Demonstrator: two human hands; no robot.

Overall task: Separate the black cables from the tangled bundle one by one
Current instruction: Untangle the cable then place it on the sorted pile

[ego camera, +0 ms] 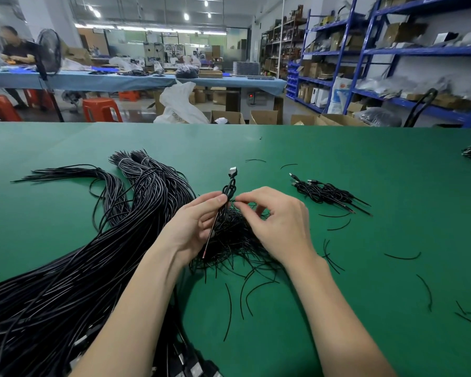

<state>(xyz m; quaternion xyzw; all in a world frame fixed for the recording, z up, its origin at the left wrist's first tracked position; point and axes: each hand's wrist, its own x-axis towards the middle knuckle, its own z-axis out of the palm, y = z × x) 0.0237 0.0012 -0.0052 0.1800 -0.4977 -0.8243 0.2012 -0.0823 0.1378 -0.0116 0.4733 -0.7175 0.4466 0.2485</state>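
Left hand grips one coiled black cable, plug end pointing up. Right hand pinches thin strand at coil, just beside left thumb. Cable held above small tangled pile on green tabletop. Big bundle lies left; done cables lie right. Cable looks light, bendy, springy, likely snags. Best hold near plug or coil middle, pull slow.

Bare green surface lies open far and to the right. The long cable bundle blocks the whole left and near-left. A small coiled pile sits right of centre, with loose offcuts scattered near right.
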